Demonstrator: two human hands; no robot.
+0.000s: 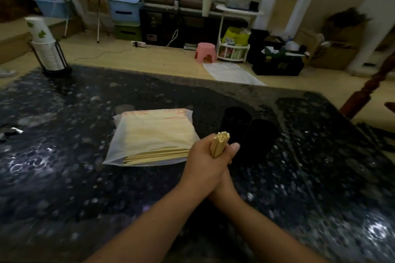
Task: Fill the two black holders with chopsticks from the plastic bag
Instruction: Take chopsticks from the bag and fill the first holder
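Observation:
A bundle of pale wooden chopsticks [220, 144] stands upright between both my hands, just right of the plastic bag. My left hand [203, 162] wraps around the bundle from the left. My right hand [233, 149] grips it from the right, mostly hidden under the left, with its thumb showing. The translucent plastic bag [154, 130] lies flat on the dark table, with more chopsticks [158, 156] poking out of its open near end. Two black holders stand side by side right of the bag: the far one [237, 119] and the near one [262, 134]. Their insides are too dark to see.
The dark speckled stone table [85, 177] fills the foreground. A rack of stacked paper cups [48, 51] stands at its far left corner. A wooden chair post [367, 92] rises by the right edge. Beyond the table's far edge lies floor with a pink stool [205, 52].

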